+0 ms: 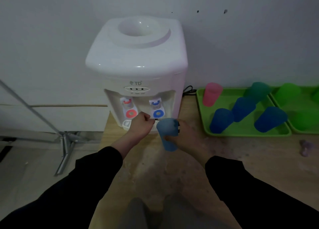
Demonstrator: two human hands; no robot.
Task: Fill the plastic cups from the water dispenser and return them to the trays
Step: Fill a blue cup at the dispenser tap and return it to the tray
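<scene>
Held cup (168,136): a light-blue plastic cup, rim up, at 5 o'clock of the blue tap (158,113) and just in front of the water dispenser (136,56).
Right hand (189,133): the fingers are wrapped round the cup's wall from its 3 o'clock side.
Left hand (141,124): clenched in a fist between the red tap (131,113) and the blue tap, with no object visible in it.
Handling (judged): the cup is light, thin-walled and likely to flex if squeezed. Once filled it becomes heavier and prone to spill, and its smooth wall may turn slippery when wet.
Grip point (judged): mid-wall, with moderate pressure and the rim kept level.
Held cup contents: the interior is not visible, so the fill level cannot be told.
Near tray (227,99): a green tray at 3 o'clock of the dispenser's base. It carries a pink cup (211,94), three dark-blue cups (221,120) and a teal cup (259,90).
Far tray (279,102): at 3 o'clock of the near tray, it carries green cups (287,91).
Tray cup contents: cannot be told in this dim view.
</scene>
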